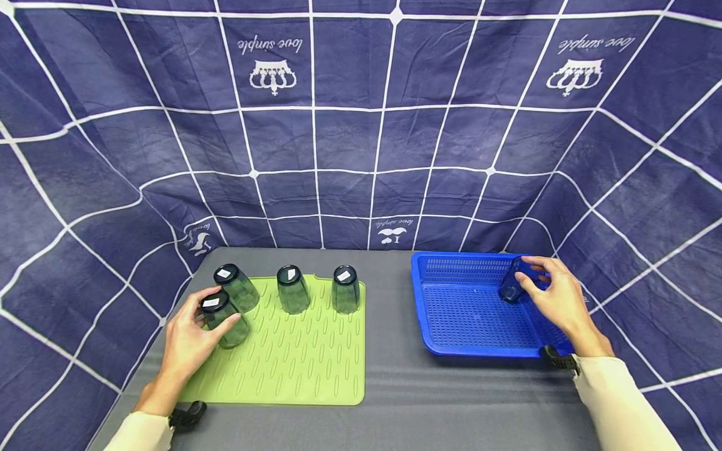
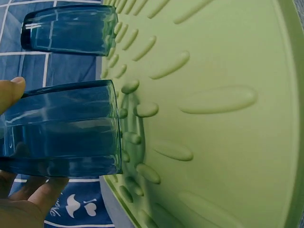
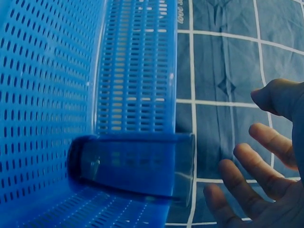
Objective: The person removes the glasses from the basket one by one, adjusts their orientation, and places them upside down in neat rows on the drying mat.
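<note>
At the green mat's left side, my left hand (image 1: pixel 190 332) grips an upside-down dark glass (image 1: pixel 230 338) between thumb and fingers. In the left wrist view the rim of this glass (image 2: pixel 61 128) is close over the mat's raised ridges. Over the blue basket's right end, my right hand (image 1: pixel 555 297) has its fingers spread and apart from a tinted glass (image 3: pixel 133 166). That glass stands in the basket's corner, mouth up, its rim above the basket wall. The right wrist view shows a gap between the fingertips (image 3: pixel 213 192) and the glass.
Three more upside-down glasses stand along the back of the green mat (image 1: pixel 282 376): one left (image 1: pixel 242 293), one in the middle (image 1: pixel 294 294), one right (image 1: pixel 346 294). The blue basket (image 1: pixel 479 352) sits right on the grey table (image 1: pixel 395 376). A blue gridded cloth (image 1: pixel 350 138) hangs around the table.
</note>
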Action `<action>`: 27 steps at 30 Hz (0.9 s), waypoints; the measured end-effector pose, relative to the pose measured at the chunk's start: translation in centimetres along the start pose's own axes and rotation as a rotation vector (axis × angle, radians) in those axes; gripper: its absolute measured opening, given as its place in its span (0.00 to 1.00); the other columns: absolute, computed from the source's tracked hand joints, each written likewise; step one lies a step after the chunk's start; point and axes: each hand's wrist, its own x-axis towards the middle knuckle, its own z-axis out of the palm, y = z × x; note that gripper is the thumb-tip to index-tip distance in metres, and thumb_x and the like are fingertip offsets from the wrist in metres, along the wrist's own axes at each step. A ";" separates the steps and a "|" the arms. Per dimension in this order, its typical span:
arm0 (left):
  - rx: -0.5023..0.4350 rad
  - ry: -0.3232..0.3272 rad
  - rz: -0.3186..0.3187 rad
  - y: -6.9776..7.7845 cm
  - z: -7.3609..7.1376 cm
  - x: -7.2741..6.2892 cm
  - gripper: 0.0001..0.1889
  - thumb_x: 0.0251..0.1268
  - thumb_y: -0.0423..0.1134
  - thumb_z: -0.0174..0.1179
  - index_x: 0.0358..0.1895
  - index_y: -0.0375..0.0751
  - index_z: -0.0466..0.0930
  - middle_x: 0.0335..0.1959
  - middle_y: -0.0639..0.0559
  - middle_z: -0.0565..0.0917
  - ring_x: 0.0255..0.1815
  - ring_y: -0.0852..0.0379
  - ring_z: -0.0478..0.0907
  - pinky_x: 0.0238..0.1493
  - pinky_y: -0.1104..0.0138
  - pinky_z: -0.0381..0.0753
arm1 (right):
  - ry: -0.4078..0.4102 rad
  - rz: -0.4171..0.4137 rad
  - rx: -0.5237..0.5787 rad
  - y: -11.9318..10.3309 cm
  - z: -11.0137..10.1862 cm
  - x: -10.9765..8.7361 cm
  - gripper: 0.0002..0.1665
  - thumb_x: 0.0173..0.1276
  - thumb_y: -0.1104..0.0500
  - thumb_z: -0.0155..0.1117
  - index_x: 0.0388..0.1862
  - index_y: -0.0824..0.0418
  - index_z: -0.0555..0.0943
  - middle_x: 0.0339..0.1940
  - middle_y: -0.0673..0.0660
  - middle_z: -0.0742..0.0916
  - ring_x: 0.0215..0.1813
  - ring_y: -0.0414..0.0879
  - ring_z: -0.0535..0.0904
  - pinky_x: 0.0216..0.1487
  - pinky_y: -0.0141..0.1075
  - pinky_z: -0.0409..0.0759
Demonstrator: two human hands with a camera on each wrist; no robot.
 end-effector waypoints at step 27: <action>0.053 -0.003 -0.024 -0.9 -0.6 -0.3 0.42 0.48 0.31 0.94 0.71 0.41 0.87 0.60 0.38 0.92 0.49 0.95 0.73 0.50 0.94 0.74 | -0.092 0.090 -0.137 3.1 -0.9 1.4 0.28 0.80 0.55 0.78 0.72 0.67 0.86 0.62 0.78 0.87 0.60 0.72 0.85 0.55 0.44 0.74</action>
